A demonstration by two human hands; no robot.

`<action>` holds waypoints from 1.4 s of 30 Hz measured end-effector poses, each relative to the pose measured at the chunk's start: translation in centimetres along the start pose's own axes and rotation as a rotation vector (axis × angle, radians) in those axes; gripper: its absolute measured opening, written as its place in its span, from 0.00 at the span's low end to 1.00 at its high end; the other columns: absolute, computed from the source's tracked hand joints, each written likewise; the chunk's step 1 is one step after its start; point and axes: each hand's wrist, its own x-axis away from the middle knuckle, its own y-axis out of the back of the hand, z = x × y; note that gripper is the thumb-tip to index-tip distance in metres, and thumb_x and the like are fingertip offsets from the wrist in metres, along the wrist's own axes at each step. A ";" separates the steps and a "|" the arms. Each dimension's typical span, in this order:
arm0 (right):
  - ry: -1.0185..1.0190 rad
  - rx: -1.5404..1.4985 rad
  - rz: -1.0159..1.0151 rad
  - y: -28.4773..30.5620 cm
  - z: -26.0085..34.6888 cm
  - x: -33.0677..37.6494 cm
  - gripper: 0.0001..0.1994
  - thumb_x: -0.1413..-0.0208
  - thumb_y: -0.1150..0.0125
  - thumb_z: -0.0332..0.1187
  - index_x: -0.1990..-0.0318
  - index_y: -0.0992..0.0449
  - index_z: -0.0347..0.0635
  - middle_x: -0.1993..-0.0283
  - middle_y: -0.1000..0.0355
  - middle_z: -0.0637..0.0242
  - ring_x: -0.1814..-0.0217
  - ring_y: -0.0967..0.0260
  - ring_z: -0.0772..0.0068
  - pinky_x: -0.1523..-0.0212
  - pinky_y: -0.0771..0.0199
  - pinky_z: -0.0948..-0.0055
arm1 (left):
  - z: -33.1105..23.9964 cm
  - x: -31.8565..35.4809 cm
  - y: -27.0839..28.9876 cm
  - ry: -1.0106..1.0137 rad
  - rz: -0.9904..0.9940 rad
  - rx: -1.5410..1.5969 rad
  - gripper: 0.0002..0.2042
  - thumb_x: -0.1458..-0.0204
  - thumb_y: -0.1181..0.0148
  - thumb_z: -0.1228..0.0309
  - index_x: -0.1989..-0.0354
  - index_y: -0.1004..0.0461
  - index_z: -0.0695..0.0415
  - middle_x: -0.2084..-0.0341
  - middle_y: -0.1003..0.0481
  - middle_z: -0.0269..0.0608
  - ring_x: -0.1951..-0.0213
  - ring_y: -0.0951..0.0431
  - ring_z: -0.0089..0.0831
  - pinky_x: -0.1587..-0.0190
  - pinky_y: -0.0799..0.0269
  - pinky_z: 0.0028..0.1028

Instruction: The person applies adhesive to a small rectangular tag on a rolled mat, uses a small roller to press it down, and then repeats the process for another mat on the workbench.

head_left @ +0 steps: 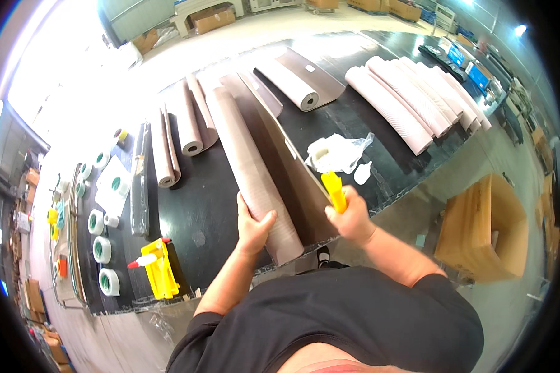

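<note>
A long brown roll of sheet material (255, 168) lies lengthwise on the black table in front of me, partly unrolled to its right. My left hand (255, 231) grips the roll near its close end, fingers on the left side and thumb across the top. In my right hand (353, 219) is a yellow tool with a broad flat end (333, 186), held over the right edge of the unrolled brown sheet (280, 155). The fingers are closed round its lower part, and its working edge cannot be made out. A crumpled clear plastic bag (342, 152) lies just beyond this hand.
Other brown rolls (191, 118) and pale patterned rolls (404, 105) lie across the black table (199, 211). At the left stand tape rolls (109, 281) and a yellow tray (162, 276) bearing a red-capped bottle (144, 260). An open cardboard box (470, 224) is on the floor at right.
</note>
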 end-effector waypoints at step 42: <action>-0.221 0.438 0.372 29.8 -29.3 -34.1 0.19 0.50 0.34 0.36 0.55 0.28 0.32 0.36 0.42 0.45 0.35 0.42 0.45 0.35 0.41 0.61 | 5.8 -59.4 -48.6 0.434 -0.035 -0.531 0.55 0.59 0.30 0.49 0.33 0.58 0.70 0.40 0.42 0.59 0.44 0.31 0.49 0.50 0.26 0.44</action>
